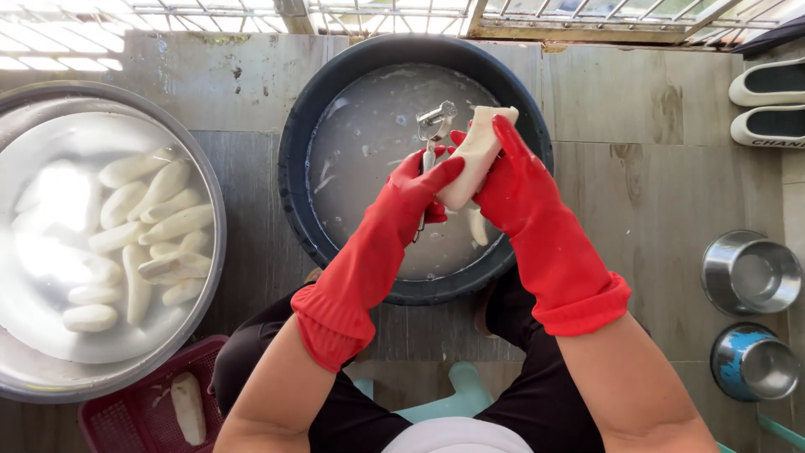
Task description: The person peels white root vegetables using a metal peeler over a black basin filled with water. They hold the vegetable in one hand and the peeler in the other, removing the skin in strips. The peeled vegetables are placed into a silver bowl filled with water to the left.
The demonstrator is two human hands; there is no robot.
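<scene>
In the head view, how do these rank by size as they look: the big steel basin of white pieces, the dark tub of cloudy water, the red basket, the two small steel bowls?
1. steel basin, partly cropped
2. dark tub
3. red basket, mostly cropped, so unsure
4. upper steel bowl and blue-sided bowl: alike

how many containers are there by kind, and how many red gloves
Dark round tub of cloudy water: 1
Large metal basin of peeled white pieces: 1
Red plastic basket: 1
Small metal bowls: 2
Red gloves, on the left hand holding a peeler and the right hand holding a white peeled piece: 2
Total: 7
</scene>
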